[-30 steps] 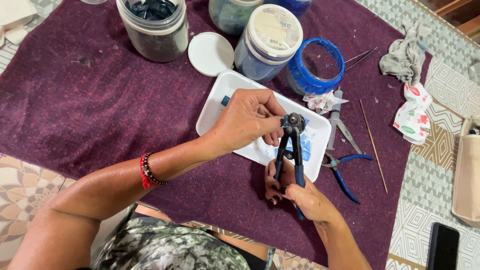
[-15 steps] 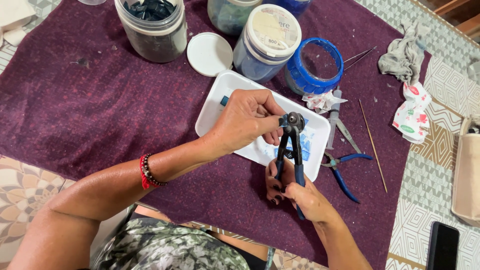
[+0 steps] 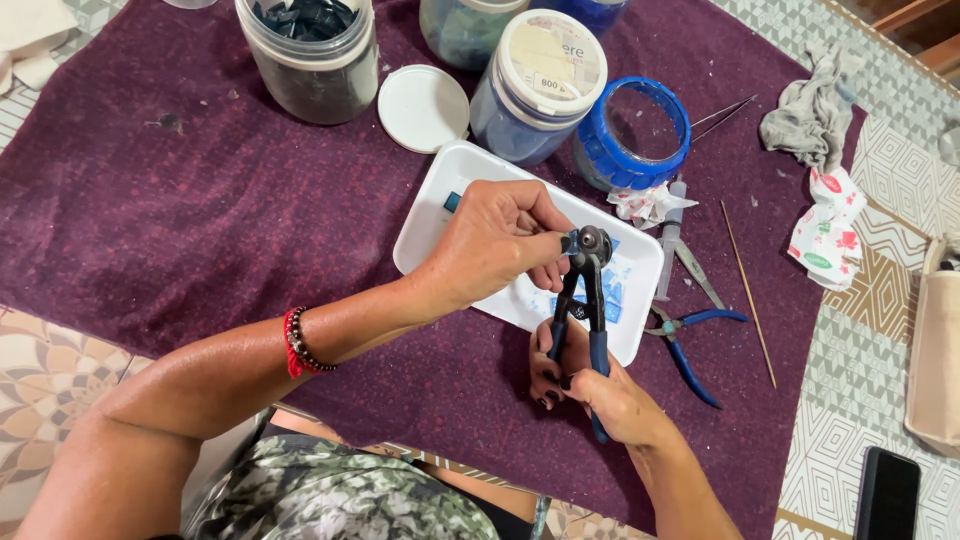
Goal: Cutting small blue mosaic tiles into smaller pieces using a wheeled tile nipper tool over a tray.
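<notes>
Wheeled nippers (image 3: 585, 300) are gripped by the handles in the right hand (image 3: 590, 385); the left hand (image 3: 490, 245) pinches a small blue tile piece (image 3: 568, 243) at the cutting wheels, above the white tray (image 3: 440, 215). Risk, as judged: fingertips sit close to the wheels, so a slip could nip skin or fling shards.

A deep purple cloth (image 3: 200, 220) covers the worktop (image 3: 880, 190), whose surface shows beige and white geometric tiles. The tray (image 3: 430, 230) is white, with pale blue pieces inside. The nippers (image 3: 585, 310) have blue handles and dark metal jaws. A red and black beaded bracelet (image 3: 297, 342) circles the wrist. The open jar (image 3: 632, 135) is bright blue.
</notes>
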